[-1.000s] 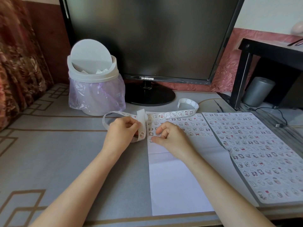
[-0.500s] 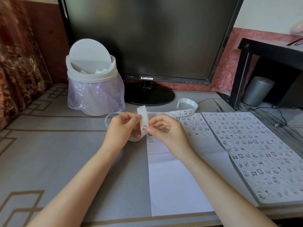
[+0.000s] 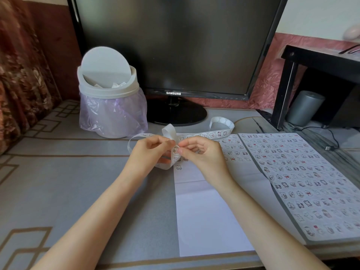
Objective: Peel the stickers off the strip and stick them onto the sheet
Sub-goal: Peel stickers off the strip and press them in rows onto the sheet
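A long white sticker strip (image 3: 212, 134) loops across the desk behind my hands, its far end curled near the monitor stand. My left hand (image 3: 150, 152) pinches the strip and holds it bent upward. My right hand (image 3: 202, 152) pinches a small round sticker (image 3: 176, 149) at the bend, thumb and forefinger closed on its edge. Under my right hand lies the white sheet (image 3: 210, 217), with rows of stickers along its top and bare paper below.
A second sheet (image 3: 303, 182) covered with stickers lies to the right. A white swing-lid bin (image 3: 109, 98) with a purple liner stands at the back left, next to a black monitor (image 3: 175, 45). A black shelf (image 3: 319, 61) and a grey cylinder (image 3: 303, 108) stand at the right.
My right hand lifted off the sheet and moved left to the strip, where it pinches a sticker. My left hand raised the strip's bend a little.
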Available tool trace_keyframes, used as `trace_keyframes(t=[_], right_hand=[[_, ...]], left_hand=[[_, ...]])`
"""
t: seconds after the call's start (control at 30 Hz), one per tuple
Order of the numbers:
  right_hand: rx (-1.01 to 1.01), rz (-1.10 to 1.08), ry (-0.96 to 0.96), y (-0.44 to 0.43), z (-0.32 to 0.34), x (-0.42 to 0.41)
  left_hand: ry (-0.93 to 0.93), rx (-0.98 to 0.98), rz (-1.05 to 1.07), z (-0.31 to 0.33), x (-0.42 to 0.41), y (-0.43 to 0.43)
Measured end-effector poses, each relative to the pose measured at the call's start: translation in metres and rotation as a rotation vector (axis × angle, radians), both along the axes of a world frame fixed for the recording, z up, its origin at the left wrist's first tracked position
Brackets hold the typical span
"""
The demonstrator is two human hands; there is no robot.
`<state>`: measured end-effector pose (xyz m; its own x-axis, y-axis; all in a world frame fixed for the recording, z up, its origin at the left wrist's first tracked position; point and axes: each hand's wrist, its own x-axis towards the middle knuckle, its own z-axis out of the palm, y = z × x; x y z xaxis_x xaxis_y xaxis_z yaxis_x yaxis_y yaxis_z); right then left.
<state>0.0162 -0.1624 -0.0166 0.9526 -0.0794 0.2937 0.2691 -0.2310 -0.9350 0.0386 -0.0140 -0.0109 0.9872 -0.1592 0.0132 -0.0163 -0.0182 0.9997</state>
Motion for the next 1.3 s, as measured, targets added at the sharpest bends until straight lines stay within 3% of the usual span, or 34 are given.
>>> trace_keyframes(t=[0.5,0.63,0.83,1.3], right_hand=[[-0.159,0.023,-0.042,-0.003,0.003,-0.003],[-0.002,-0.012,0.093,-0.012,0.013,-0.005],[-0.111,-0.053,0.362,-0.023,0.01,-0.007],[-0.246,-0.038,0.401,-0.025,0.002,-0.001]], left_hand=[[0.039,0.061,0.083,-0.004,0.003,0.001],[0.008,0.118,0.155,-0.006,0.006,0.003],[-0.015,0.146,0.146,-0.008,0.006,0.003],[-0.011,0.146,0.142,-0.01,0.007,0.003]])
